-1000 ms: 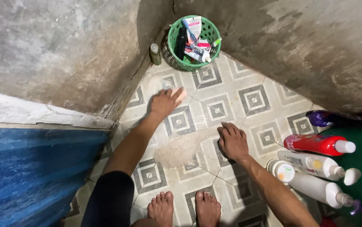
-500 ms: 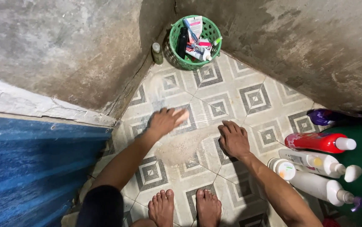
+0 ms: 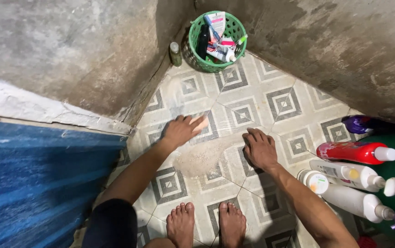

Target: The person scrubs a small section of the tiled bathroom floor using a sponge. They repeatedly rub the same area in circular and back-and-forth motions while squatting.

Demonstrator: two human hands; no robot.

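— Patterned floor tiles [image 3: 280,103] in a concrete corner — what moved?
— Left hand [image 3: 179,131], fingers closed on a pale scrub pad [image 3: 201,123], slid back from the green basket [image 3: 216,69] toward the gritty smear [image 3: 200,158].
— And the right hand [image 3: 259,149]?
— Flat, empty, bracing beside it.

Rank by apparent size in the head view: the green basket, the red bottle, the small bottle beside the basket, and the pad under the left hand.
1. Green basket, though farthest from the camera.
2. Red bottle, lying nearer, so the gap to the basket is unsure.
3. Small bottle.
4. Pale pad, mostly hidden under the left hand, so its rank is unsure.
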